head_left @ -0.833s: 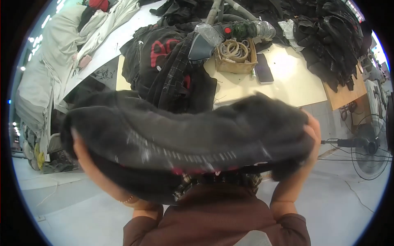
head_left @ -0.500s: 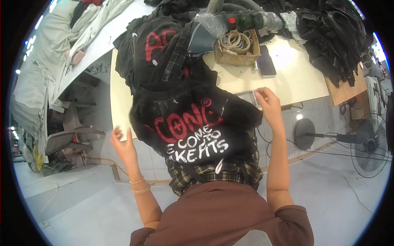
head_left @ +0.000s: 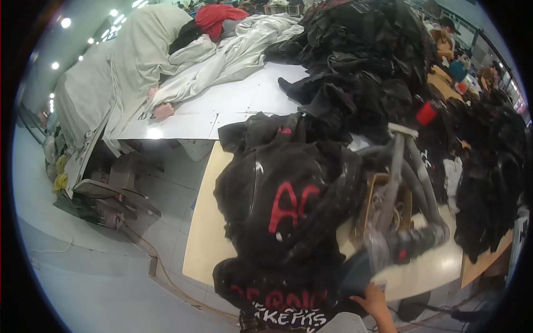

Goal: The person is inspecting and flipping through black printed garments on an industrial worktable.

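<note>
My right hand (head_left: 373,302) comes in at the lower edge, thumb stretched out to the left and apart from the fingers. It lies at the lower end of a dark, flat-headed tool (head_left: 354,273) joined to a grey hose (head_left: 393,183); whether it touches the tool cannot be told. My left hand is out of the picture. In front of me hangs a black printed garment (head_left: 283,302) with red and white lettering, partly cut off below. Beyond it a black garment with red lettering (head_left: 264,188) is spread over the pale yellow table (head_left: 202,238).
A cardboard box (head_left: 408,208) holding ring-shaped rolls stands behind the hose. Black cloth is heaped at the back (head_left: 361,50) and right (head_left: 488,183). Pale cloth (head_left: 222,61) covers part of a white table (head_left: 244,94). People (head_left: 444,39) sit far right.
The view has tipped up and left, so the table sits lower in it. My left hand has left the picture. My right hand is now beside the flat-headed tool, which appears closer to me.
</note>
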Demonstrator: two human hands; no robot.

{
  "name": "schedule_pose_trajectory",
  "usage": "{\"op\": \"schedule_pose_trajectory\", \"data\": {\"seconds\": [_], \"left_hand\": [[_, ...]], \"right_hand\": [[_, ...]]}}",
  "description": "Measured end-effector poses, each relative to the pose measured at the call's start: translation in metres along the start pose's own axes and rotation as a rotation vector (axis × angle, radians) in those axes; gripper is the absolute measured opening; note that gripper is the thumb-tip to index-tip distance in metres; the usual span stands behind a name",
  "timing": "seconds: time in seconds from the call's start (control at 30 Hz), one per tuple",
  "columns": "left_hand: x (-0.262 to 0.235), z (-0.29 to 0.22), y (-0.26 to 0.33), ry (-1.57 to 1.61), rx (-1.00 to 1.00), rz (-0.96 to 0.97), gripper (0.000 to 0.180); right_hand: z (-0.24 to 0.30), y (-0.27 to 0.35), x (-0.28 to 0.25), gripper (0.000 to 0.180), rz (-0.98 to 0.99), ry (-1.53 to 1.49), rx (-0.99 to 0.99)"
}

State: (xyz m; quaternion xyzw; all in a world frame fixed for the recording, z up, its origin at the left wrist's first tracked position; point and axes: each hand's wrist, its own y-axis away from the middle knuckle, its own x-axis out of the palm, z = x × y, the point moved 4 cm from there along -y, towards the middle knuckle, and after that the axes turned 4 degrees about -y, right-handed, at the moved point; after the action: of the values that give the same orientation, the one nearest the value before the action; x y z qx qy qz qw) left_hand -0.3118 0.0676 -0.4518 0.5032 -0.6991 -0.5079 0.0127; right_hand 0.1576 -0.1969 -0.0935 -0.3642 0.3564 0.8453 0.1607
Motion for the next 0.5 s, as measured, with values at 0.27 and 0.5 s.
{"op": "schedule_pose_trajectory", "data": {"seconds": [0.27, 0.5], "left_hand": [[-0.06, -0.003, -0.004, 0.044, -0.101, 0.04, 0.034], [-0.026, -0.024, 0.042, 0.031, -0.143, 0.104, 0.033]], "right_hand": [[-0.094, 0.019, 0.09, 0.022, -0.18, 0.286, -0.138], [-0.026, -0.002, 0.031, 0.033, -0.115, 0.139, 0.162]]}}
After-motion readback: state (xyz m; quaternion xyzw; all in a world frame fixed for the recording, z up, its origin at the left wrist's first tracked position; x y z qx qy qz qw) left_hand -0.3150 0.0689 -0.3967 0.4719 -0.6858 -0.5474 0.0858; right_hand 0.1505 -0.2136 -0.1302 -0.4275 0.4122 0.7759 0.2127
